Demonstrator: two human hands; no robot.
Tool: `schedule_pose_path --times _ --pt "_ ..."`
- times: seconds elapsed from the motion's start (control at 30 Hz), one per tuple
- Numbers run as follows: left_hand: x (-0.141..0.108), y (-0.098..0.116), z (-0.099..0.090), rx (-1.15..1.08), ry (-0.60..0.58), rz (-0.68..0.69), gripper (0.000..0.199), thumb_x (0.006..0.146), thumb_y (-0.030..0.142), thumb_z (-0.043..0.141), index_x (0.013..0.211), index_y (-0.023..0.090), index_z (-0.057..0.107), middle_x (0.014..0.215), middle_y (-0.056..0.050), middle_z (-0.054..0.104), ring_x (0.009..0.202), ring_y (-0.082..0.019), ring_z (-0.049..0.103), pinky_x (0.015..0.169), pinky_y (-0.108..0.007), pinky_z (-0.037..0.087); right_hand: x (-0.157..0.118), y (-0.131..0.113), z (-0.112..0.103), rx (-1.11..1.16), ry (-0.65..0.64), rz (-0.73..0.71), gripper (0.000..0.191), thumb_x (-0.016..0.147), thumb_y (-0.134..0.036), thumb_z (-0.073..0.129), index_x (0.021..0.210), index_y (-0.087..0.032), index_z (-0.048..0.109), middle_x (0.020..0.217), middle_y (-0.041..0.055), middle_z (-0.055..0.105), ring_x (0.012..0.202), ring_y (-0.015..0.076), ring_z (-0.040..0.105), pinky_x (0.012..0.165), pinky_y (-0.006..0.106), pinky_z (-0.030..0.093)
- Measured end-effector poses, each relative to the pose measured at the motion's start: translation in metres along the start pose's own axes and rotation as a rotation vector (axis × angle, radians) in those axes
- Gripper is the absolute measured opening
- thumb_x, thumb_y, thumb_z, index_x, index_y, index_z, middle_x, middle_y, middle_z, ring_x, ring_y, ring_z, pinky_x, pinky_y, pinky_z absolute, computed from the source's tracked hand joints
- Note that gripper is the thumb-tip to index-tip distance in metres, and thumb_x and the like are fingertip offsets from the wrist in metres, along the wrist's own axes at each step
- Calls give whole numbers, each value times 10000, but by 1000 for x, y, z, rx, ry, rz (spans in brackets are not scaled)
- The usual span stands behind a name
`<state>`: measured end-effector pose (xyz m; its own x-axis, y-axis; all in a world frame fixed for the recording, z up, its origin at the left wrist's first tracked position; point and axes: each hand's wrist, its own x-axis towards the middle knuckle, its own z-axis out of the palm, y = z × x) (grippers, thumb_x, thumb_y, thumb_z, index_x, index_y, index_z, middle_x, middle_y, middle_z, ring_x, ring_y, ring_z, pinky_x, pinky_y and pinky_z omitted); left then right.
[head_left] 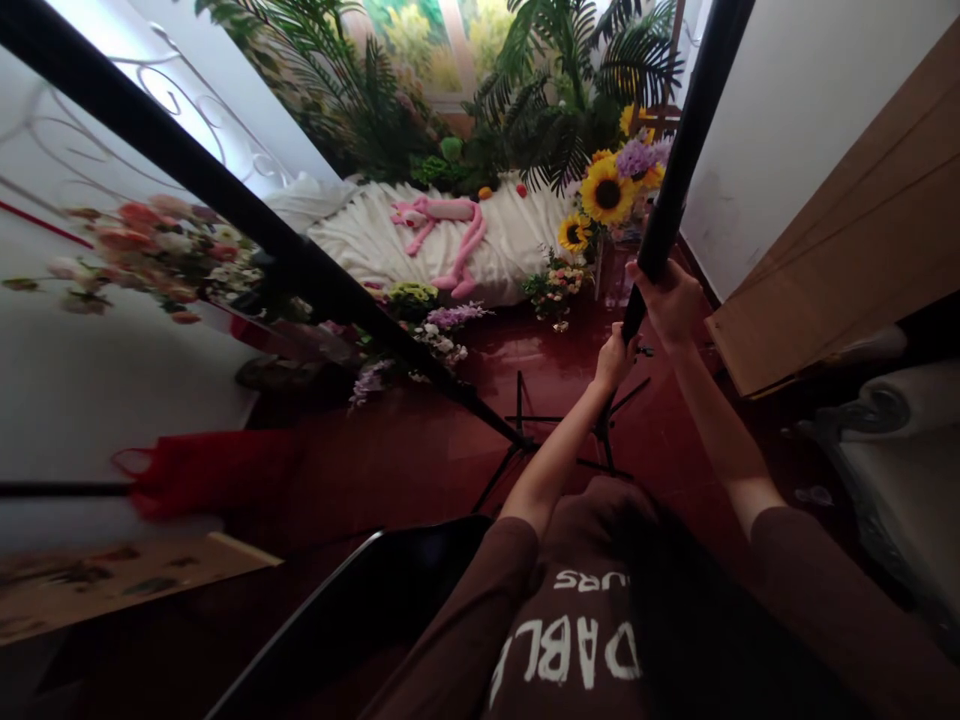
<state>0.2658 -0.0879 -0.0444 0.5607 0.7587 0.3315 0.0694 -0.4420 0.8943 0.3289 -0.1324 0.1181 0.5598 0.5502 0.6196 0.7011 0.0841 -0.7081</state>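
A tall black stand pole (686,150) slants up to the top right, its thin legs spread on the dark red floor. Higher on it, my right hand (670,300) is wrapped round the pole. My left hand (615,357) grips the same pole just below, near a small knob (645,351). Both hands are close together. A second black stand (247,215) runs from the top left down to its own legs near the middle, with neither hand on it.
Sunflowers (606,192) stand just beyond my hands. A pink plush toy (450,212) lies on white cloth (517,235). Flowers (165,245) and a red bag (202,470) are left. A brown board (825,230) leans at right; a black panel (375,600) is lower left.
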Motion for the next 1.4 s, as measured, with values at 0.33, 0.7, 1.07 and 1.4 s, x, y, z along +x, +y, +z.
schedule_pose_path --times 0.33,0.7,1.07,1.4 --pt "-1 -13 7 29 13 -9 263 926 345 546 1121 181 478 966 -120 672 832 -210 668 738 -311 480 -39 46 -32 18 -221 -21 413 934 -542 538 1200 -253 666 1111 36 731 987 207 720 840 349 616" --pt "0 -11 5 -37 -7 4 204 934 309 527 1089 190 468 962 -104 657 823 -188 654 746 -308 484 -115 121 -35 -57 -467 66 405 982 -426 449 1332 -254 556 1353 98 614 1235 237 582 936 410 561" --pt "-1 -6 0 -94 -24 9 191 936 306 537 1078 192 477 942 -82 655 794 -150 638 724 -273 476 -99 120 -6 245 -282 541 305 935 -434 543 1174 -251 592 574 -88 554 404 75 467 424 177 372" --pt "-4 -4 -2 -85 -51 25 205 961 353 490 1075 183 473 976 -96 666 852 -158 652 775 -283 486 -68 103 -9 766 -422 1311 288 971 -154 366 739 -164 537 379 -115 278 304 31 175 323 122 126"
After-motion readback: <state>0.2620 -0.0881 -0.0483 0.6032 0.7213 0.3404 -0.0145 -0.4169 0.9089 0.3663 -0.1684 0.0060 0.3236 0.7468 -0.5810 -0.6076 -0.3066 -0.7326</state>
